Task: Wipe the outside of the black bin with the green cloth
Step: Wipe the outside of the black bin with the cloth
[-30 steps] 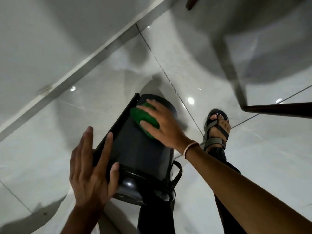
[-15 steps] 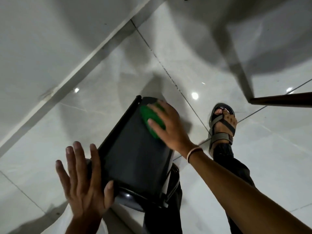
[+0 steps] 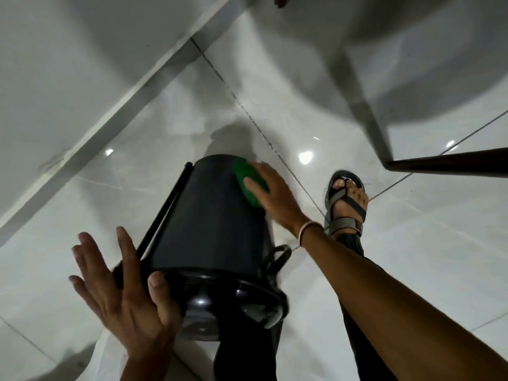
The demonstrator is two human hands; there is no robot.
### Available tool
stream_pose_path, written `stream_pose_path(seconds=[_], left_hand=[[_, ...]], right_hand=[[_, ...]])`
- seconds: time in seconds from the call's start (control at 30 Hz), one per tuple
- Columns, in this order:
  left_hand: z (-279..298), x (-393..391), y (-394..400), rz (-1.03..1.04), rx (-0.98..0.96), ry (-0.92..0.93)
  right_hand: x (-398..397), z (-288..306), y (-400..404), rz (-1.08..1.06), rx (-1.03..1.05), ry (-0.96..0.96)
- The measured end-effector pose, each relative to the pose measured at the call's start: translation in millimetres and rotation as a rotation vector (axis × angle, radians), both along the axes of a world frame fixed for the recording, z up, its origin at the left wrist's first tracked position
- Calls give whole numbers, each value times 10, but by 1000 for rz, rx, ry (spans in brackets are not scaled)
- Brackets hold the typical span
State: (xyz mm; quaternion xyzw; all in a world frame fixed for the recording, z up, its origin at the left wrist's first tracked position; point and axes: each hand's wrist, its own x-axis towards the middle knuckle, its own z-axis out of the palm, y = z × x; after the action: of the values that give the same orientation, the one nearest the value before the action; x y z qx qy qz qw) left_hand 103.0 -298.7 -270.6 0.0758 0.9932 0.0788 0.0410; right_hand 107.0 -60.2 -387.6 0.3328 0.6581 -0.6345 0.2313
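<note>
- The right hand (image 3: 277, 195), just right of the frame's centre, lies flat with fingers spread, pressing the green cloth (image 3: 250, 182) against the upper right of the bin's side; it is not curled around anything, only pushing the cloth down under palm and fingers
- A pale band (image 3: 305, 231) circles the right wrist, and the bare forearm runs from there to the lower right corner of the frame
- The left hand (image 3: 123, 295), in the lower left, is spread wide with the fingers fanned apart; the thumb and the heel of the palm bear on the bin's near rim, the fingers stand clear of it, so it braces rather than grasps
- The black bin (image 3: 211, 221) fills the centre of the frame, tipped so that its closed base points toward the top of the frame and its rimmed mouth toward the bottom
- A thin black bar (image 3: 167, 210) runs along the bin's left side, and a loop handle (image 3: 277, 257) sticks out at its lower right
- Below the bin, a dark trouser leg (image 3: 247, 353) shows at the bottom centre
- To the right of the bin, a foot in a strapped sandal (image 3: 346, 204) stands on the glossy white tiled floor (image 3: 412, 243)
- A dark wooden furniture edge (image 3: 453, 163) enters from the right side
- A white wall and skirting (image 3: 55, 78) cross the upper left
</note>
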Motion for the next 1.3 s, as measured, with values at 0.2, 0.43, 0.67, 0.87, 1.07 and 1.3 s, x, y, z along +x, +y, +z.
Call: stream_pose_path(seconds=[0.2,0.43,0.67,0.87,1.07,1.3], left_hand=[[61,-142,-271,-113,-117,-63],[32,-172,-316,-170,-59,-62],[24,-179,-326,-180,-94,-69],[-43,-244,-270,-266,-74,-17],[-49,-430,-22,-390,-15,23],[70,72,155,-745,-83,36]], right_hand=[[114,281,-279,203,-161,253],[-13,-85,-231,139,-10,170],[-62,48,-192,204,-235,120],[261,189,-267,129,-222,221],[4,-246,-52,-335,-242,-201],[272,529,-142,25,-93,157]])
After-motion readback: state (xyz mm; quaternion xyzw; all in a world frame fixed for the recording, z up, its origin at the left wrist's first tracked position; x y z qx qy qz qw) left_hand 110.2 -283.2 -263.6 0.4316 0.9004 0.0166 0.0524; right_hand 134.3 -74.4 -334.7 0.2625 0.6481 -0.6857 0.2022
